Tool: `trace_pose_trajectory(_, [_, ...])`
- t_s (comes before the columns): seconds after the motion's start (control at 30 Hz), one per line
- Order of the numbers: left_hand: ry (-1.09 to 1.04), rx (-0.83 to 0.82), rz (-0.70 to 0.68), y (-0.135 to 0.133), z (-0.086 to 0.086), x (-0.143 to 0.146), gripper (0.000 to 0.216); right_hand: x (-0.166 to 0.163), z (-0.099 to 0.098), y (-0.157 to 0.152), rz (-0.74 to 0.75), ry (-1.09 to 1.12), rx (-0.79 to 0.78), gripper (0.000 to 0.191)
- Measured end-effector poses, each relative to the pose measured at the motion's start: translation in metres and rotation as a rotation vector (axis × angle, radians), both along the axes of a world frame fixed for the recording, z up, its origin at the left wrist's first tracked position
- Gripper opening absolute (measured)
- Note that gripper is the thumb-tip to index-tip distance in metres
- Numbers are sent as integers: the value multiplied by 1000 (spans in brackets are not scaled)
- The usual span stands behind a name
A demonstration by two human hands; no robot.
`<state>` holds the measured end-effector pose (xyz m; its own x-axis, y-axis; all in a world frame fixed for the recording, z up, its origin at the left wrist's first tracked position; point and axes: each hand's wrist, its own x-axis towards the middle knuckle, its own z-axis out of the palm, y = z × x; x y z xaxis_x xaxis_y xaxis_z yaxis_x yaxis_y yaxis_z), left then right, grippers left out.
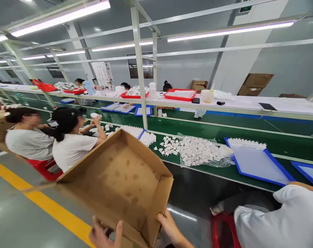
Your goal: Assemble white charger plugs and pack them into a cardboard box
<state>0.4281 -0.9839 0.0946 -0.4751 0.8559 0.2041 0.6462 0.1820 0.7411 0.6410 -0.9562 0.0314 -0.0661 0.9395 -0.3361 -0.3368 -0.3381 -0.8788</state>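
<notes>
A shallow brown cardboard box (120, 168), with dark spots on its inner bottom, is tilted in front of me and shows nothing inside. My right hand (169, 225) grips its near right corner, thumb over the edge. Close to the box's near wall is my left hand (105, 236), slightly blurred, with fingers apart. Whether its palm touches the cardboard is hard to see.
Beyond the box, a green workbench (169, 159) carries a heap of small white parts (200, 151) and a blue-rimmed tray (259, 165). Co-workers sit at left, one in a white shirt (74, 150), and one at right (285, 217) on a red stool (225, 229).
</notes>
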Motion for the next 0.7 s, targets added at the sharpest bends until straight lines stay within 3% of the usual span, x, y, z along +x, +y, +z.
trace_pose_trajectory(0.17, [165,227,-488,111,58,44,59,88,21,64,-451,22,-185,33])
trace_pose_trajectory(0.23, [279,290,-592,153,67,52,52,130,29,88,-639,12,-200,36])
trace_pose_trajectory(0.3, [366,315,-592,194,66,54,48,171,35,111,-752,-2,-267,32])
trace_pose_trajectory(0.4, [428,271,-470,248,54,48,50,224,37,149,-827,-4,-332,22])
trace_pose_trajectory(0.5, [469,182,-373,284,33,34,51,269,31,185,-860,-38,-377,17])
trace_pose_trajectory(0.6, [511,99,-299,290,3,14,52,300,16,215,-834,-118,-417,20])
trace_pose_trajectory(0.7, [475,-63,-121,269,-33,-5,51,316,-6,232,-771,-236,-398,20])
